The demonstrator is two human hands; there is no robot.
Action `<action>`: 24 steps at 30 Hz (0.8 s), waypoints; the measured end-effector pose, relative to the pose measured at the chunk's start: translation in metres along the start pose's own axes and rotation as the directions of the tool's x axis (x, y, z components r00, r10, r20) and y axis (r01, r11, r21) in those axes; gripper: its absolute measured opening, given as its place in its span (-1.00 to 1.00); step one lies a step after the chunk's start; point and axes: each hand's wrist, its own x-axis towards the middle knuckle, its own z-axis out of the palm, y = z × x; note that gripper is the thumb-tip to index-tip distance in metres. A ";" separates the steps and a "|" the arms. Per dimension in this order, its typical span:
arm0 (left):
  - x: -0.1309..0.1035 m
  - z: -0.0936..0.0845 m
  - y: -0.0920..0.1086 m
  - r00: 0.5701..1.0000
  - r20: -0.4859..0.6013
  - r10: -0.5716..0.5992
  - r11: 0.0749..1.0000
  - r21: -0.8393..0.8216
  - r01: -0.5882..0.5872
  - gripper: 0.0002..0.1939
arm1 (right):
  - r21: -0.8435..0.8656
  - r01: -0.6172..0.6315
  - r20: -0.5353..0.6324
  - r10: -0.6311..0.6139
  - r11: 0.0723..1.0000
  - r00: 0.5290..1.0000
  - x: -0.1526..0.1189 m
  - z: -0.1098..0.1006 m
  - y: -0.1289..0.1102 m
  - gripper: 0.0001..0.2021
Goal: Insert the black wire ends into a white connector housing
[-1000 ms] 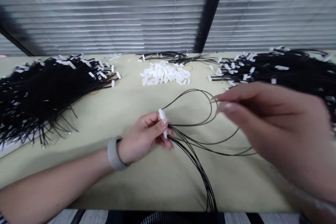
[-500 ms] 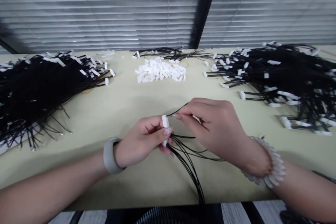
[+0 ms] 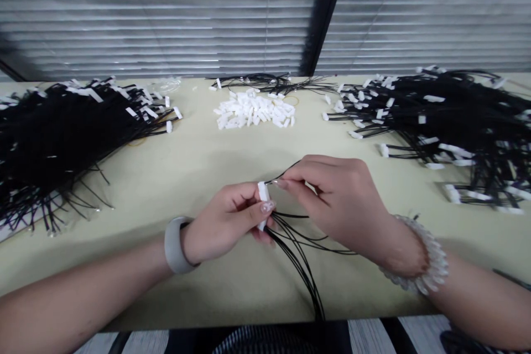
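Note:
Between the thumb and fingers of my left hand (image 3: 232, 221) is a white connector housing (image 3: 263, 192), held upright near the middle of the table. Several black wires (image 3: 305, 274) run out of its right side and droop toward the table's front edge. My right hand (image 3: 340, 204) pinches a single black wire (image 3: 286, 169) close to the housing's upper end. That wire's tip meets the housing there; whether it sits inside, I cannot tell. My left thumb covers the housing's middle.
A heap of loose white housings (image 3: 253, 109) lies at the back centre, with loose black wires (image 3: 274, 84) behind it. Large piles of wired connectors flank the table: a left pile (image 3: 70, 127) and a right pile (image 3: 452, 116). Window blinds (image 3: 166, 16) stand behind.
Very little differs. The housing and my left hand sit a few pixels further right in view; my right hand keeps its pinch on the wire at the upper end.

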 end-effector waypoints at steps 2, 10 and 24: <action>0.000 0.000 0.000 1.000 -0.002 0.001 1.000 -0.002 -0.001 -0.78 | -0.009 -0.001 0.003 0.001 1.000 1.000 0.000 0.000 0.000 -0.84; -0.001 -0.002 -0.002 1.000 0.004 -0.011 1.000 -0.006 0.011 -0.80 | -0.012 0.013 0.015 -0.013 1.000 1.000 0.000 -0.002 -0.001 -0.85; 0.001 0.000 -0.001 0.999 -0.006 -0.049 0.997 0.055 0.049 -0.81 | -0.014 -0.006 0.063 0.007 1.000 0.998 0.002 -0.005 -0.002 -0.85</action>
